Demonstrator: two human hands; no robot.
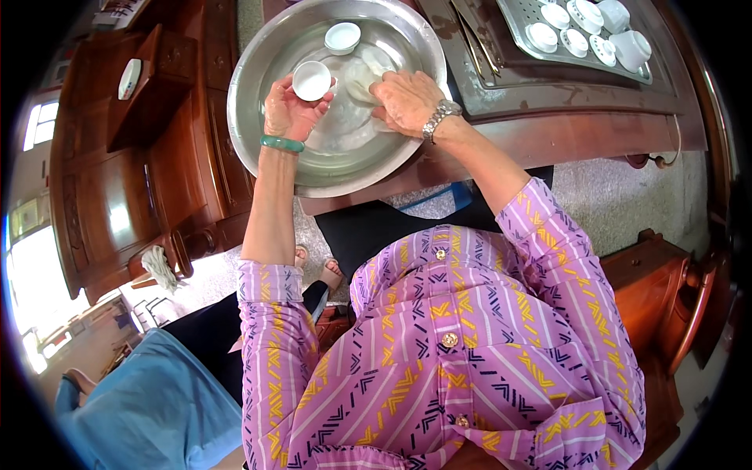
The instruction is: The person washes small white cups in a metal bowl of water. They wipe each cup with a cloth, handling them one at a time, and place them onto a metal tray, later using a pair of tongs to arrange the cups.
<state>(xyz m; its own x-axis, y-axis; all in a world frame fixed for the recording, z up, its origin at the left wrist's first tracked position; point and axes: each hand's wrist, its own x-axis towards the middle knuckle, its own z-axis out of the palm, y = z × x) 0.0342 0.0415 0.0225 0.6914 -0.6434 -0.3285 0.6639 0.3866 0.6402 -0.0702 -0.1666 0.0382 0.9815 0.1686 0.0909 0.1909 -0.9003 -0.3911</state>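
Observation:
A wide metal basin of water stands before me. My left hand, with a green bangle at its wrist, holds a small white cup over the basin, its mouth facing up. My right hand, wearing a metal watch, has its fingers closed on a pale, wet cloth that hangs into the water. Another small white cup lies near the basin's far side; whether more than one piece is stacked there I cannot tell.
Right of the basin, a dark tray bears metal tongs and a perforated metal tray with several white cups and lids. A wooden bench stands at left. A person in blue is at lower left.

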